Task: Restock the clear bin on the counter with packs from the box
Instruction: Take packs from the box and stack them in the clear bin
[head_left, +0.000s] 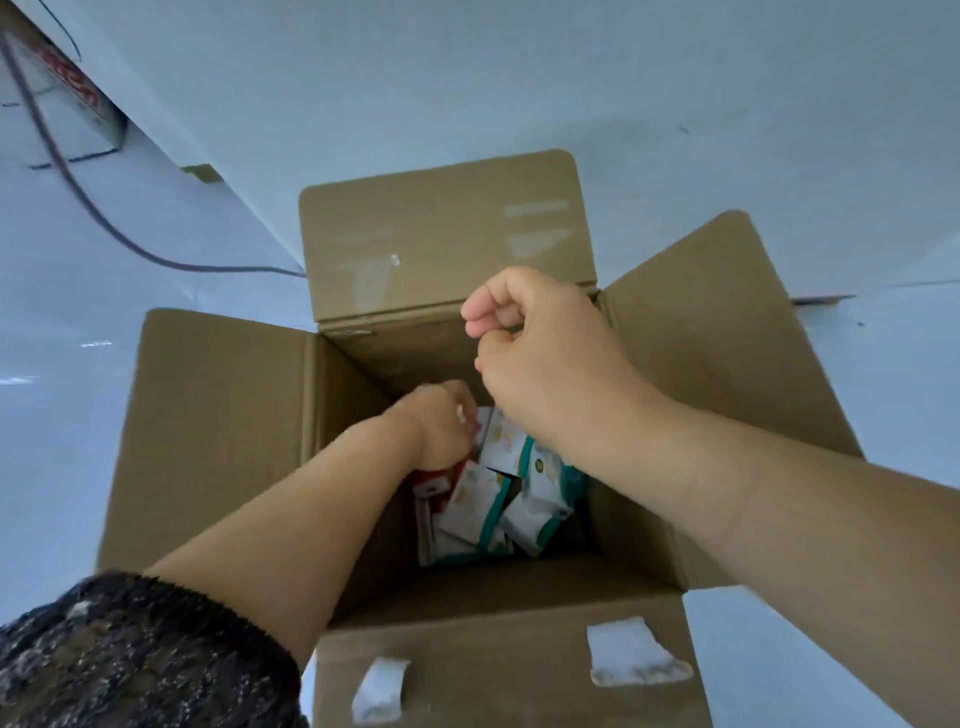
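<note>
Lying heaped at the bottom of the open box: white-and-teal packs | left hand down at the heap's 10 o'clock, fingers curled and blurred, grip cannot be told | right hand above at 1 o'clock, fingers curled, holding nothing | cable at box's 10 o'clock | dark sleeve at 7 o'clock

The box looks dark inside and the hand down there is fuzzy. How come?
Head view: the box walls shade its inside, so the packs sit in dim light; the left hand is smeared by motion blur, while the right hand is sharper; pale glare streaks the floor.
</note>
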